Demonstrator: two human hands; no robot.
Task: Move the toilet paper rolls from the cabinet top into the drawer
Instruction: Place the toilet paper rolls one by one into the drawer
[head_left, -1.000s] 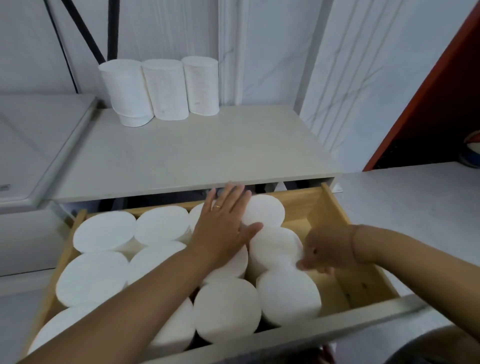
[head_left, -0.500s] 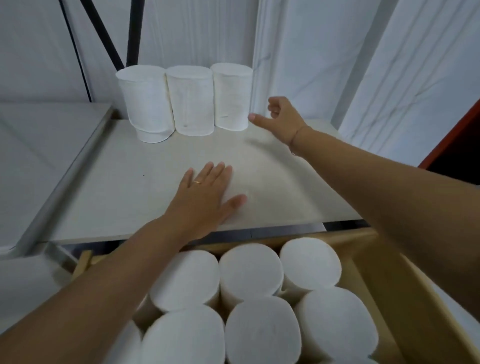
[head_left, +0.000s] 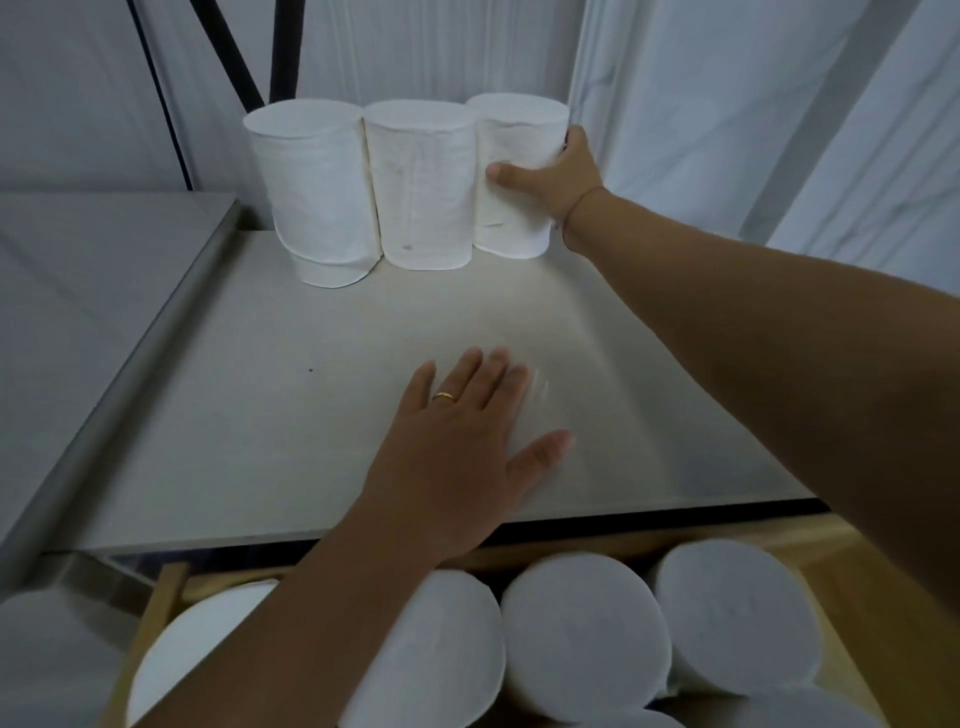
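Three white toilet paper rolls stand upright in a row at the back of the pale cabinet top (head_left: 249, 415): a left roll (head_left: 311, 192), a middle roll (head_left: 421, 182) and a right roll (head_left: 519, 156). My right hand (head_left: 556, 176) wraps around the right roll, thumb on its front, fingers behind. My left hand (head_left: 467, 447) lies flat on the cabinet top near its front edge, fingers spread, a gold ring on one finger. Below, the open wooden drawer (head_left: 166, 592) holds several upright rolls (head_left: 582, 634).
A marbled white wall stands directly behind the rolls. A lower grey surface (head_left: 78, 291) adjoins the cabinet top on the left. Black bars (head_left: 223, 57) lean against the wall at the back left.
My right hand left the drawer, reached across the cabinet top and closed on the right roll. My left hand moved from the drawer rolls onto the cabinet top. The view tilted up.
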